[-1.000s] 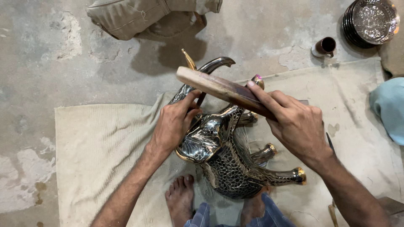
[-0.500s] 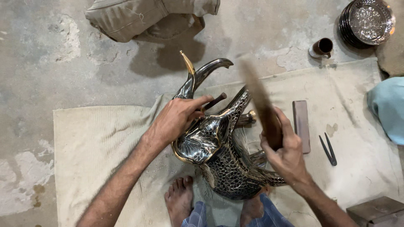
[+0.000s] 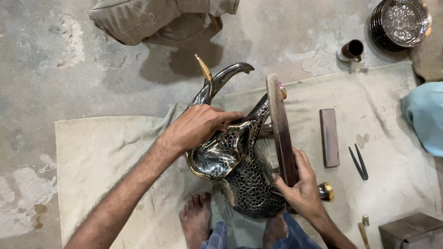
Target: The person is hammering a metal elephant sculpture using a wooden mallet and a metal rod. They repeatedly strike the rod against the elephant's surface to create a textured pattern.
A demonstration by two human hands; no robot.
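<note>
My left hand (image 3: pixel 198 127) lies palm down over the head of a dark, shiny metal animal figure (image 3: pixel 230 161), fingers curled around its upper edge and pressing it steady. My right hand (image 3: pixel 302 191) is wrapped tight around the lower end of a long flat wooden bat (image 3: pixel 280 131), thumb along its face. The bat now stands nearly upright in view, its long axis running from my right hand away from me, its far end just above the figure's neck; a second ago it lay crosswise over the figure with both hands on it, and half a second ago it was a blur in mid-swing. The figure lies on its side on a pale cloth (image 3: pixel 106 157) spread over the concrete floor (image 3: pixel 55 69), its body toward my bare feet (image 3: pixel 196 216) and its curved horn-like tips (image 3: pixel 217 78), one gold and one dark, pointing away from me. A gold-capped leg (image 3: pixel 326 191) sticks out just beside my right hand. To the right on the cloth, clear of the bat, lie a dark rectangular block (image 3: pixel 329 137) and small black tweezers (image 3: pixel 358 161). Farther off are a small dark cup (image 3: pixel 351 49), a stack of embossed metal plates (image 3: pixel 402 20), a blue cloth (image 3: pixel 424 117), a folded khaki garment (image 3: pixel 157 18) and a dark box (image 3: pixel 410 230).
</note>
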